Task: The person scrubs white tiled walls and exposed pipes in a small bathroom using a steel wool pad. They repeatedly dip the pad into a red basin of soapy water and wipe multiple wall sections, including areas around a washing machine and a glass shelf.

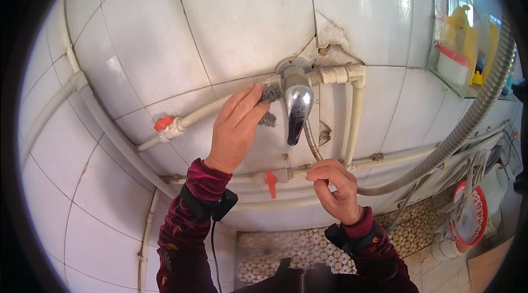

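Note:
My left hand [237, 128] holds a grey scouring pad [271, 93], which looks like steel wool, and part of it shows below the fingertips too. The pad is against or just in front of the pipe end beside a chrome single-lever mixer tap [299, 101] on the wall. Below and to the right, my right hand [336, 187] has its fingers curled around a flexible metal shower hose [312, 142]. This hose hangs from under the tap and runs on past the hand, curving up the right side. My palm hides the gripped stretch.
White plastic pipes [354, 124] with red-handled valves [270, 181] run along the tiled wall [247, 16]. Tiles are broken right of the tap. A glass shelf [445, 82] holds bottles at the upper right. A red-rimmed basin [480, 214] stands low at the right, near a patterned floor [284, 247].

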A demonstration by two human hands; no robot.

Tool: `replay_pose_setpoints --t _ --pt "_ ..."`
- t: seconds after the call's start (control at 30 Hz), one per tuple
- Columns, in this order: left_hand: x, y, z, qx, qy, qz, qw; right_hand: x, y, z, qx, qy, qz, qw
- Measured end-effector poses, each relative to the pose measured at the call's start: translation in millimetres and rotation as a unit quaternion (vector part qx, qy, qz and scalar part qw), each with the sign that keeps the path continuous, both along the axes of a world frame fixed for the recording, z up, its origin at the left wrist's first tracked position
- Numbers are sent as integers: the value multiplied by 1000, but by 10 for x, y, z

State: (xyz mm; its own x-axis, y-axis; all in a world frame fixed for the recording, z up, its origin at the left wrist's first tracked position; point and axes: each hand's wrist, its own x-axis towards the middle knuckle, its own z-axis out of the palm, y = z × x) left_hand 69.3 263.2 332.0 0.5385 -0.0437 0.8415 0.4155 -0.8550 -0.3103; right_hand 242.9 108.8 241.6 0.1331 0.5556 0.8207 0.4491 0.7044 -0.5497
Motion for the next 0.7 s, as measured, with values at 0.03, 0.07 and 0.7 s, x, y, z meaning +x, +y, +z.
replay_pose_setpoints --t 0.03,0.07,0.7 --pt "-66 -13 -36 -4 -20 -22 1000 -25 24 -13 -7 -8 11 1000" --pt "-114 -30 -41 -16 -30 -32 999 -51 41 -24 4 -18 15 1000" --pt "228 -2 229 -126 -2 -80 989 -155 107 -149 -18 -5 40 999"
